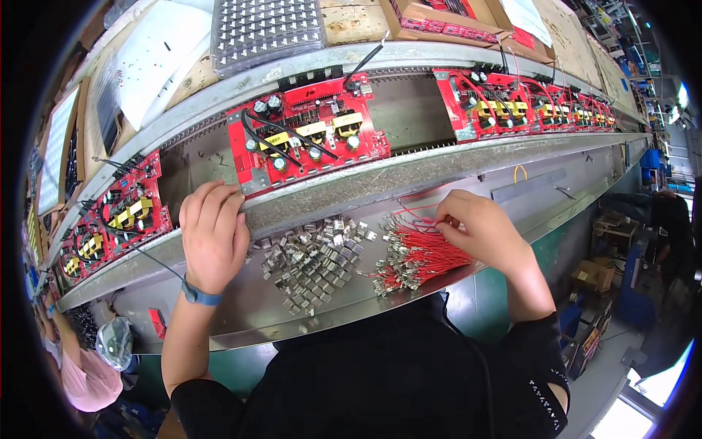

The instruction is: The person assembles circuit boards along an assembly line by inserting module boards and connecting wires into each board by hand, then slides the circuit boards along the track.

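My left hand point(212, 235) rests on the near metal rail, fingers bent over its edge beside the lower left corner of a red circuit board point(252, 143). Its thumb is apart, and nothing shows within the hand. A wristband with a thin cord point(197, 294) circles that wrist. My right hand point(482, 233) has thumb and forefinger pinched on a red wire point(424, 219) over a bundle of red wires with metal terminals point(431, 252). To the left of the bundle lies a pile of small metal clips point(314, 263).
More red boards sit along the rails point(351, 175) at left point(131, 212) and right point(497, 110). Behind stand a component tray point(267, 33) and a cardboard box point(475, 25). A yellow loop point(520, 174) lies on the metal shelf. Another person's pink sleeve point(88, 377) shows at lower left.
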Available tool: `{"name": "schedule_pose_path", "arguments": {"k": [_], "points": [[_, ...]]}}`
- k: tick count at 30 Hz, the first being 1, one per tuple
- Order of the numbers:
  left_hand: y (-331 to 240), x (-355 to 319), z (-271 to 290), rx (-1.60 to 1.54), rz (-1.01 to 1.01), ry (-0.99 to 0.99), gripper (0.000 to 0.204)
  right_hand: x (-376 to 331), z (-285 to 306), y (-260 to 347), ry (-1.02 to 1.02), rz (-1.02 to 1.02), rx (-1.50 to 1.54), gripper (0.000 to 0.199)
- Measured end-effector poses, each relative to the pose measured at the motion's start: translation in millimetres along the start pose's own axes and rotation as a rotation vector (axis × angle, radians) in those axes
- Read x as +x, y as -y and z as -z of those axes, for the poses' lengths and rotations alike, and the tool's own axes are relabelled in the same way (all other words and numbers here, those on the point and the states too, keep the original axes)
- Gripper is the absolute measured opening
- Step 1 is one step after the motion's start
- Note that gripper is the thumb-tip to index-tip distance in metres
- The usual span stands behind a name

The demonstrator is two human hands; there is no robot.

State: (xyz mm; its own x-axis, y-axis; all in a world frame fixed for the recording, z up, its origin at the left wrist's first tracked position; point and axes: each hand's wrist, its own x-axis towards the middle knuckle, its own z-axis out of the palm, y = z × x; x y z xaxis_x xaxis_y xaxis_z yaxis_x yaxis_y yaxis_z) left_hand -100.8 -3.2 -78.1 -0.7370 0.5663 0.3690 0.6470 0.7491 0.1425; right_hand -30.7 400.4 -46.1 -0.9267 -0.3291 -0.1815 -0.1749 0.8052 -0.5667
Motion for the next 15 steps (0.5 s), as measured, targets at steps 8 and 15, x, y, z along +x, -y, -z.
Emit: {"name": "schedule_pose_path", "arguments": {"k": [8, 15], "points": [[-1, 5, 4, -0.016, 0.007, 0.021, 0.031, 80, 28, 2, -0.275, 0.194, 0.634, 0.004], [-1, 3, 2, -0.035, 0.008, 0.037, 0.033, 172, 18, -20, -0.557, 0.254, 0.783, 0.005]]}}
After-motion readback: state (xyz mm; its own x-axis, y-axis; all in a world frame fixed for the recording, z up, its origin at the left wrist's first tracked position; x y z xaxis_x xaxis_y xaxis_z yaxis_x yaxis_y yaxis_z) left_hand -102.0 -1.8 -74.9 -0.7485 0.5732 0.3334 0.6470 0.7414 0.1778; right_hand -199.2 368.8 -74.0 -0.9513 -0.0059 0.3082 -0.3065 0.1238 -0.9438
